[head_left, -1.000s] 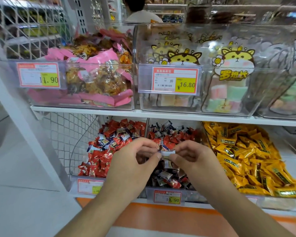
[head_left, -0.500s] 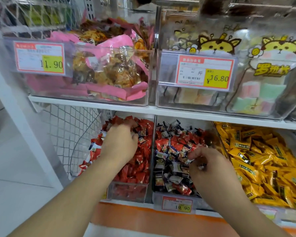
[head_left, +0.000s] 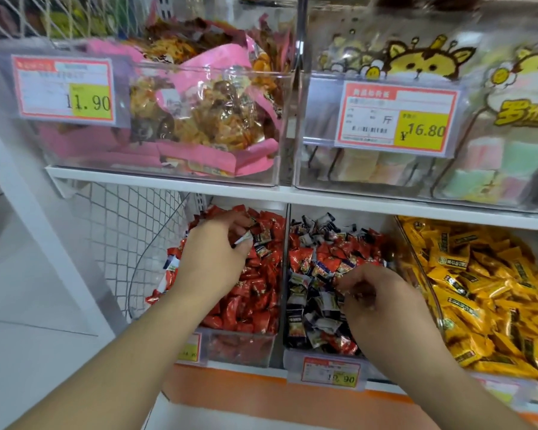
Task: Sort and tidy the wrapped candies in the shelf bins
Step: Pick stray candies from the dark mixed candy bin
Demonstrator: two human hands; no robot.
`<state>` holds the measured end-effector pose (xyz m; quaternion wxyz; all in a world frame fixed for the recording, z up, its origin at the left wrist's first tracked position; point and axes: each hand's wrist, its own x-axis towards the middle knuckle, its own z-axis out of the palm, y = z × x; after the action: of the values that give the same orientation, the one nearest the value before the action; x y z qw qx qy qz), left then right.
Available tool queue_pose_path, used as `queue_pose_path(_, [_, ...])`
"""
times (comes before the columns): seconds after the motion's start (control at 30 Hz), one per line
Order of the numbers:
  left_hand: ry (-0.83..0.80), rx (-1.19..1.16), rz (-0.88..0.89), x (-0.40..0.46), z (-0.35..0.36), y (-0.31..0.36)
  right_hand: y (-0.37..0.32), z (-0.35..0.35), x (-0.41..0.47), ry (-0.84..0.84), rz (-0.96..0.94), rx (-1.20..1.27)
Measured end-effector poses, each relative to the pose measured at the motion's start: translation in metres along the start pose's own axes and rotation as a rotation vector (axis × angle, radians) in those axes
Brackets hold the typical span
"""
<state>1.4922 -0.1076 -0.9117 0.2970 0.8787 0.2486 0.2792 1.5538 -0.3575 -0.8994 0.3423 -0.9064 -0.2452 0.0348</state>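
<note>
Glossy foil candies point(head_left: 255, 293) (crinkled) in clear plastic bins point(head_left: 239, 349).

A shop; price tags point(head_left: 395, 117) on candy bins point(head_left: 243, 349)

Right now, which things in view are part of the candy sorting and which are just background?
In the job:
- left hand, pinching a candy over the red-wrapped candy bin
- right hand, fingers in the mixed dark-and-red candy bin

Background:
- yellow-wrapped candy bin
- upper clear bin of pink snack bags
- upper clear bin of cartoon-printed bags
</note>
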Motion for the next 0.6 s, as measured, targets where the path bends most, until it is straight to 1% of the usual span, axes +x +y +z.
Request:
queue_pose_path(0.07, [-0.010,-0.059,0.002,-0.006,-0.009,0.010,-0.002,-0.003,-0.003,0.012,-0.024,-0.009])
queue_pose_path(0.17, [-0.118,-0.288,-0.011,-0.022,-0.023,0.027,-0.008,-0.007,-0.007,0.011,-0.045,0.038])
queue_pose_path(0.2, [-0.151,-0.324,0.001,-0.030,-0.027,0.034,-0.011,-0.008,-0.008,0.010,-0.059,0.065])
queue_pose_path(0.3, [-0.226,-0.376,0.017,-0.054,-0.036,0.054,-0.019,-0.012,-0.012,-0.027,-0.098,0.206])
queue_pose_path(0.4, [-0.289,-0.412,0.013,-0.070,-0.038,0.069,-0.025,-0.019,-0.017,-0.136,-0.080,0.450])
queue_pose_path(0.43, [-0.317,-0.428,0.004,-0.074,-0.037,0.073,-0.027,-0.022,-0.019,-0.168,-0.072,0.498])
queue_pose_path(0.53, [-0.374,-0.480,-0.010,-0.081,-0.035,0.083,-0.027,-0.026,-0.022,-0.200,-0.067,0.487])
queue_pose_path(0.6, [-0.357,-0.465,0.003,-0.083,-0.033,0.085,-0.024,-0.028,-0.021,-0.166,-0.038,0.469])
